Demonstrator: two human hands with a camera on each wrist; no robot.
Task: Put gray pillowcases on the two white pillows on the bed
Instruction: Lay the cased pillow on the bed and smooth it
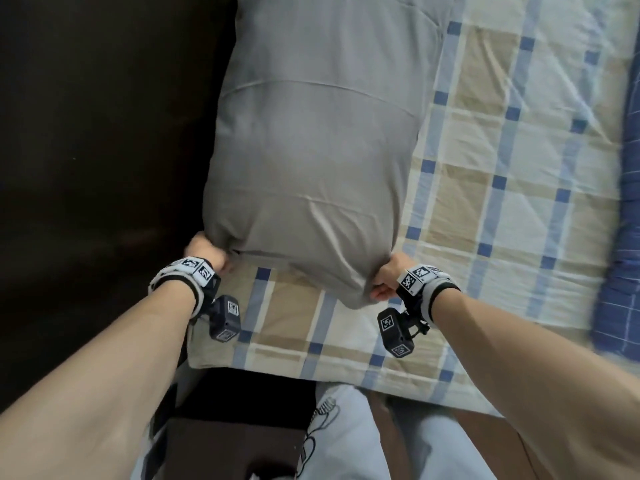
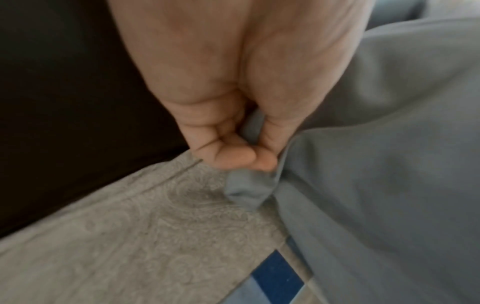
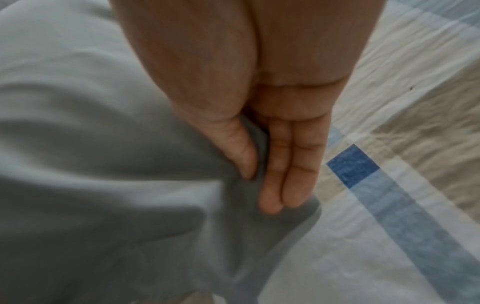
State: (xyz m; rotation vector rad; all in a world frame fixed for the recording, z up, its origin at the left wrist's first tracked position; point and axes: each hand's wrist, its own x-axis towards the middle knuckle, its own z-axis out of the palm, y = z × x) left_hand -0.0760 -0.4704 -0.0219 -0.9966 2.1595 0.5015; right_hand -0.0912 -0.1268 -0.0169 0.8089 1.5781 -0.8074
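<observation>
A pillow in a gray pillowcase [image 1: 311,150] lies lengthwise on the bed, its near end bunched at both corners. My left hand [image 1: 207,252] grips the near left corner; in the left wrist view the curled fingers [image 2: 228,156] clamp a fold of gray cloth [image 2: 246,193]. My right hand [image 1: 388,277] holds the near right corner, with the thumb [image 3: 239,152] and fingers [image 3: 288,174] pinching the gray fabric [image 3: 103,164]. No white pillow surface shows; the filling is hidden inside the case.
The plaid sheet [image 1: 502,202] in beige, white and blue covers the bed. A dark headboard or wall [image 1: 104,133] runs along the left. A blue blanket [image 1: 623,237] lies at the right edge. The bed's near edge [image 1: 311,372] is by my legs.
</observation>
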